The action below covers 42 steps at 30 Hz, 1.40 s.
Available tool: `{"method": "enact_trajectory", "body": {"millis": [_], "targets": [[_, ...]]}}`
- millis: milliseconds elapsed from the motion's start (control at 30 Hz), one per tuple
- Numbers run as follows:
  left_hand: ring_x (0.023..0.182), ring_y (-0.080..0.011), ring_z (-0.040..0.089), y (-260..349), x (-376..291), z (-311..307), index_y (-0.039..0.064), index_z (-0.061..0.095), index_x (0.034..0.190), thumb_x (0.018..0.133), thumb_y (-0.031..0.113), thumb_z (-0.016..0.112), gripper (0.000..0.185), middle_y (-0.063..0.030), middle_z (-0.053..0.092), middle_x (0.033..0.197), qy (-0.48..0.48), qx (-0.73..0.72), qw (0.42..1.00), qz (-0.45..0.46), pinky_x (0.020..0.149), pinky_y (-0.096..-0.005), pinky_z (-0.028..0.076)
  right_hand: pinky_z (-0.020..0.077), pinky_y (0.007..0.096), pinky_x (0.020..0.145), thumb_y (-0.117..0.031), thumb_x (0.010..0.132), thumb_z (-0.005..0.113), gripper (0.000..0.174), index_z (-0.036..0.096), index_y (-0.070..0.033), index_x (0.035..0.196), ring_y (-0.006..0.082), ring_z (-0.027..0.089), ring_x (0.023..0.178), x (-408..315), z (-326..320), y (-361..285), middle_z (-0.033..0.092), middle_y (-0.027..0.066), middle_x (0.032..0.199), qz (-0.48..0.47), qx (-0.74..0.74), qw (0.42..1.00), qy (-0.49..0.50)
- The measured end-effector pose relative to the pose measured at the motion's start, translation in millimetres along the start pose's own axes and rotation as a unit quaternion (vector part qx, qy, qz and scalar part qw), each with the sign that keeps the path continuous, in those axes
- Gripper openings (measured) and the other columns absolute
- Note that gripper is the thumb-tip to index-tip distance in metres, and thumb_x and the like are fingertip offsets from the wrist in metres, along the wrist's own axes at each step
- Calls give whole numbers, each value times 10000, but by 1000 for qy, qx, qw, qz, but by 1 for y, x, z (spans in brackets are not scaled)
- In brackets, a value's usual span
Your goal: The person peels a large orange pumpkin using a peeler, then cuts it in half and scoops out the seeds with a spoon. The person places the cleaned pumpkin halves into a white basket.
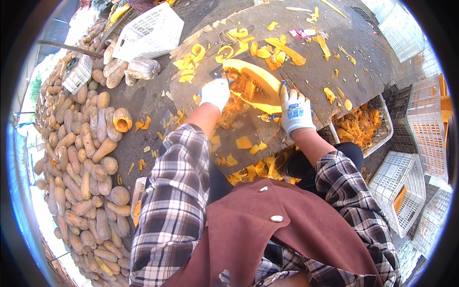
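Note:
A peeled, hollowed-out pumpkin piece (263, 80) lies on a worn wooden board (344, 68), its stringy pulp and seeds exposed. My right hand (296, 107), in a white work glove with blue print, grips its right end. At its left end, my left hand (215, 94), also gloved, has its fingers curled against the pulp. A dark flat object (216, 70) shows beside those fingertips; I cannot tell whether the hand holds it. Loose pulp (229, 113) lies below the piece. Curled peels (224, 53) and cut scraps (244, 142) are scattered over the board.
Unpeeled pumpkins (86, 175) are heaped along the left. A white plastic crate (150, 32) sits beyond them. Right of the board, a tub (385, 125) holds orange pulp, near stacked crates (426, 125). Peels (256, 171) lie below the board's near edge.

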<state>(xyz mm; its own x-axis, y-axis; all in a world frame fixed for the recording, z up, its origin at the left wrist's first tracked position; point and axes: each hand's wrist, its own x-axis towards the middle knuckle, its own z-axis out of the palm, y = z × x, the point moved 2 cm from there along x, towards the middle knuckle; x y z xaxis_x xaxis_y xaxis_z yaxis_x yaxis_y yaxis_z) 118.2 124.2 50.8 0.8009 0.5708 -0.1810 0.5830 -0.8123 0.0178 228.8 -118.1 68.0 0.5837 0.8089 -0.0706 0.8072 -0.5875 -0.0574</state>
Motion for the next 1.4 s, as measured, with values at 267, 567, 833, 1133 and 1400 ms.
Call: {"method": "enact_trajectory", "body": {"millis": [267, 567, 833, 1133, 1400], "targets": [[1128, -373, 685, 11, 14, -10, -41, 742, 1080, 972, 168, 497, 340, -248, 698, 1213, -177, 48, 979, 89, 1003, -451, 523, 457, 533, 1035, -241, 912, 686, 777, 328, -64, 1579, 407, 591, 1240, 4, 9, -8, 593, 207, 1311, -3, -46, 998, 42], [1088, -441, 673, 34, -38, -10, -52, 699, 1067, 943, 256, 566, 357, -322, 689, 1117, -63, -210, 976, -1, 960, -475, 528, 458, 523, 1041, -208, 934, 653, 735, 328, -65, 1578, 403, 595, 1231, 6, 6, -2, 587, 209, 1326, 14, -23, 1000, 11], [528, -233, 556, 16, -3, 5, -22, 614, 996, 980, 126, 455, 218, -145, 634, 746, -87, -674, 651, -339, 464, -374, 470, 454, 520, 1041, -161, 933, 631, 727, 315, -63, 1581, 394, 585, 1240, 3, 6, -1, 572, 216, 1345, 17, -17, 999, 21], [678, -265, 699, 17, 36, 48, 60, 746, 816, 870, 149, 665, 132, -103, 730, 756, -45, -146, 988, 30, 636, -408, 560, 448, 524, 1047, -149, 926, 633, 736, 310, -54, 1581, 400, 580, 1247, 3, 5, 1, 570, 221, 1341, 5, -18, 1000, 9], [1053, -359, 710, 41, 7, 11, -45, 747, 997, 898, 112, 527, 287, -322, 704, 1083, -68, 87, 989, 102, 883, -434, 559, 449, 526, 1045, -154, 942, 600, 721, 295, -42, 1586, 404, 577, 1256, 5, 2, -2, 566, 226, 1352, -8, -16, 1000, -6]]}}
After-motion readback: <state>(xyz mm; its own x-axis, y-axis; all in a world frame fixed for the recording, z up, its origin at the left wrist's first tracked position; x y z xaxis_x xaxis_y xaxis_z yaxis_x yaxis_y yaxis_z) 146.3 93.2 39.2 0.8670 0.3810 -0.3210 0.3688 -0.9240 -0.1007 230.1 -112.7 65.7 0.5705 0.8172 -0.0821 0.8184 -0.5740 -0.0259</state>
